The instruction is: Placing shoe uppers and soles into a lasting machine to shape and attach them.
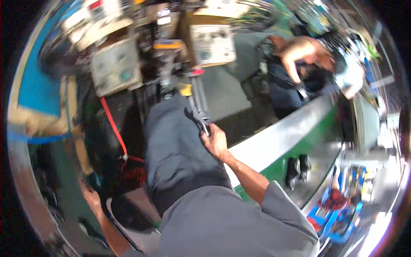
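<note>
My right hand (215, 140) is closed around the lower end of a metal wrench (200, 118), just right of my thigh in grey trousers (177, 141). The wrench's jaw end points up and away from me. Far out on the left, my left hand (91, 198) hangs low beside a small dark teal thing (93, 180). Motion blur smears its fingers, so I cannot make out whether it grips that thing.
Ahead stand machine parts with pale boxes (212, 45) and a red strap (112, 124). A pale ledge (274, 135) runs along the right. Beyond it another person (306, 55) bends forward. Blue trays (342, 222) with tools sit at lower right, shoes (297, 169) nearer.
</note>
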Motion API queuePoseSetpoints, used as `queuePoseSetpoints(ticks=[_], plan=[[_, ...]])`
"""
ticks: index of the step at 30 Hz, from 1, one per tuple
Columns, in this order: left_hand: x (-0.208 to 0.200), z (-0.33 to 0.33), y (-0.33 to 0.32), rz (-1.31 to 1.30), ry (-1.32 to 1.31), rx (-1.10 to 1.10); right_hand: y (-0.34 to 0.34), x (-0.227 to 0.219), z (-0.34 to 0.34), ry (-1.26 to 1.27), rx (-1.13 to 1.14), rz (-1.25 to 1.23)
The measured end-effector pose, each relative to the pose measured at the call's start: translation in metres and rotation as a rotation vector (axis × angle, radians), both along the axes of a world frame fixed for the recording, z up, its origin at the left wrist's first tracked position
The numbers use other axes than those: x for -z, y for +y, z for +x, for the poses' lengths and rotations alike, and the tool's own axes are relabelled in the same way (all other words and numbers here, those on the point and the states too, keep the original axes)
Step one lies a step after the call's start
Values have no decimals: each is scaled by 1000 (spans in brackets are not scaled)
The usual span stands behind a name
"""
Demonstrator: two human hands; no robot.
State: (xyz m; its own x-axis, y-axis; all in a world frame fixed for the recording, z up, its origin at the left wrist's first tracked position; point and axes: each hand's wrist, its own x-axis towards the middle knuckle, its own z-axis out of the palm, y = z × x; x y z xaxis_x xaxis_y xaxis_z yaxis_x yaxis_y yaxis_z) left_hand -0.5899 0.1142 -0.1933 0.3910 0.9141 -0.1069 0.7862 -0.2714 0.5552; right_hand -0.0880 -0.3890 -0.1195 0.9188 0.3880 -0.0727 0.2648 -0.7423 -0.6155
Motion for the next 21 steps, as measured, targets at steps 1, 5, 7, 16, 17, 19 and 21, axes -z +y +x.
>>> queuePoseSetpoints(ticks=[1, 5, 7, 16, 17, 19, 21], plan=[[7, 47, -7, 74, -107, 114, -17, 10, -4, 14, 94, 20], [15, 251, -75, -36, -366, 356, -118, 72, -36, -61, 386, -120], [8, 345, -128, -224, -561, 425, -161, 102, -54, -64, 479, -87], [-21, 481, -258, 110, -239, 1080, -250, 75, -103, -46, 685, -67], [-18, 478, -253, 58, -184, 1016, -270, 74, -105, -77, 643, -13], [-16, 468, -234, -82, -235, 965, -331, 80, -98, -248, 834, -276], [-19, 452, -207, -115, -259, 957, -421, 78, -98, -409, 990, -352]])
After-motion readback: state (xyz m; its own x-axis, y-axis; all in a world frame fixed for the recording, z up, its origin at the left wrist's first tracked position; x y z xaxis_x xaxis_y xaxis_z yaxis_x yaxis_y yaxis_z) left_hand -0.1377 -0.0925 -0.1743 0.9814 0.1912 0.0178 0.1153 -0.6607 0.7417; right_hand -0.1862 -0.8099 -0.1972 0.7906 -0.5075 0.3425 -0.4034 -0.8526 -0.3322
